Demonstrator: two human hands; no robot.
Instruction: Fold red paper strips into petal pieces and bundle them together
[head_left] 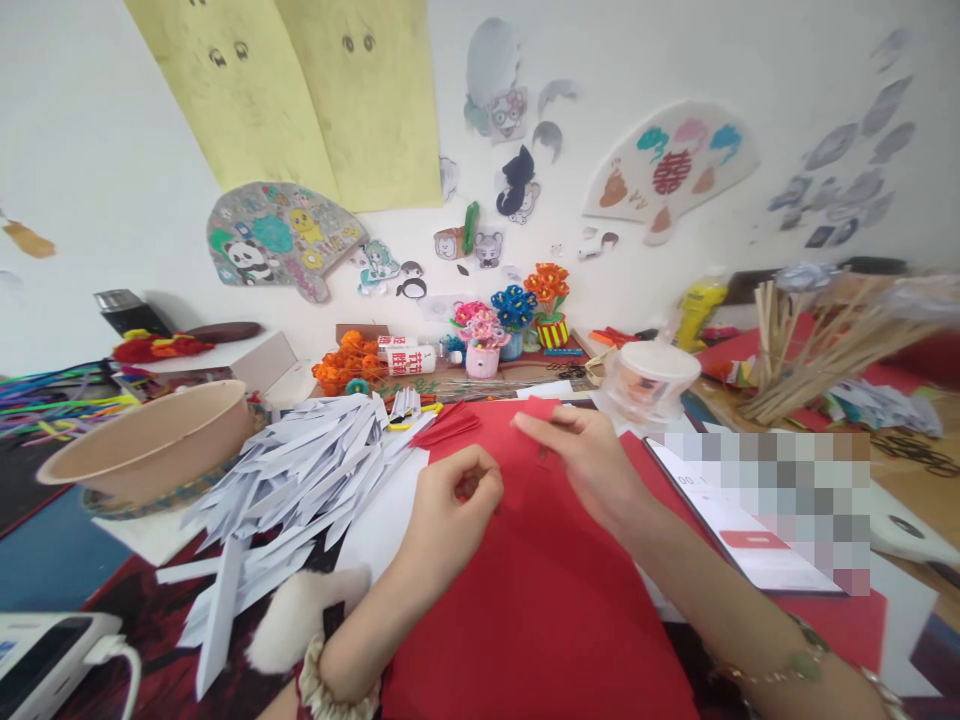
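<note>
My right hand (589, 455) pinches a small piece of red paper (541, 406) between thumb and fingers, above a large red paper sheet (532, 620). Just left of it, my left hand (457, 500) is closed, its thumb and forefinger curled together. Whether something small sits in that pinch, I cannot make out. Beyond the left hand lie several folded red paper strips (448, 424). A big heap of folded white paper strips (300, 470) spreads to the left.
A beige basin (150, 440) stands at left, with a white plush item (296, 615) nearer me. A phone (750, 520) with a lit screen rests at right. A clear round tub (651, 380) and several flower pots, one striped (552, 331), stand toward the wall.
</note>
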